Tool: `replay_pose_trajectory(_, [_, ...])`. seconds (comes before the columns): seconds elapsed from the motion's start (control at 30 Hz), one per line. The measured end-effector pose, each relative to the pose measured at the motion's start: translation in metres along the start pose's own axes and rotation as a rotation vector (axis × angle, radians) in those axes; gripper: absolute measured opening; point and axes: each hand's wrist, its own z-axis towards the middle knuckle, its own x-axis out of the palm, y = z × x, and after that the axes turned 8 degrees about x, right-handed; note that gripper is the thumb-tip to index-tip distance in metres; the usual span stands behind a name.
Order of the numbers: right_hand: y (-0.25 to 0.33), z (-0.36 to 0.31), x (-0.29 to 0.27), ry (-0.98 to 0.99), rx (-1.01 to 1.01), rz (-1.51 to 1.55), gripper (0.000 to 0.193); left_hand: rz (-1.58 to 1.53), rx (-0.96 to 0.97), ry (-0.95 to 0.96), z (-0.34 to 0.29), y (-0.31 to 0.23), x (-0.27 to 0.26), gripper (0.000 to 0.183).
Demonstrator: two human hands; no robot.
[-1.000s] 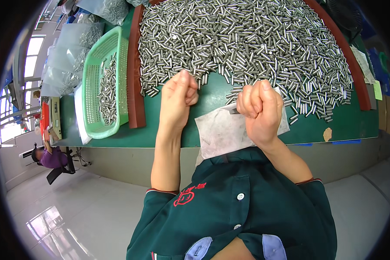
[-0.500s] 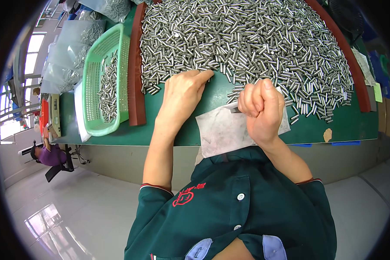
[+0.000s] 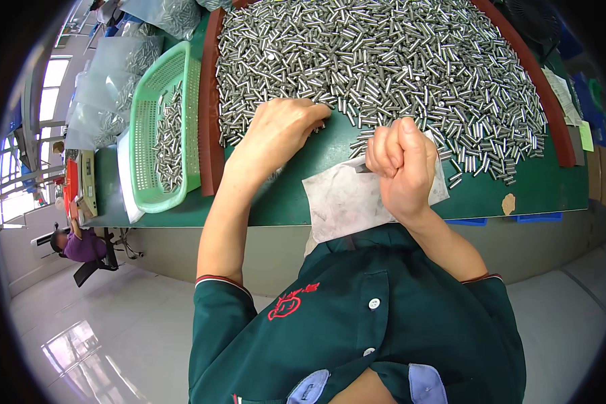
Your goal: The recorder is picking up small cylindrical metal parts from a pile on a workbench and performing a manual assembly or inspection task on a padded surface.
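Observation:
A broad heap of short, shiny metal pins [image 3: 384,60] covers the far part of the green table [image 3: 296,205]. At the heap's near edge my left hand [image 3: 281,131] is palm down with its fingers curled in. Its fingertips touch the pins, and what they pinch is hidden. My right hand [image 3: 405,165] is a closed fist just above a smudged white cloth or paper sheet [image 3: 343,205]. A dark grey pointed piece [image 3: 361,169] juts from the left side of that fist; its kind does not show.
Red-brown rails [image 3: 210,135] flank the heap. Left of them stands a green plastic basket [image 3: 141,148] holding more pins. Behind it lie clear bags [image 3: 104,87] of metal parts. A scale [image 3: 85,182] sits at the far left, near a seated person [image 3: 84,246].
My left hand has shifted slightly up and left along the heap's edge, and its forearm has swung out to the left. The right fist stays almost where it was.

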Motion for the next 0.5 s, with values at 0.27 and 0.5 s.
replay_pose_trajectory(0.27, [0.002, -0.001, 0.001, -0.012, -0.003, 0.005, 0.039, -0.167, 0.021, -0.208, 0.004, -0.006, 0.011, 0.01])
replay_pose_trajectory(0.5, [0.002, 0.0, 0.001, -0.004, 0.008, 0.007, 0.039, -1.616, -0.276, -0.454, -0.021, -0.024, 0.034, 0.009])
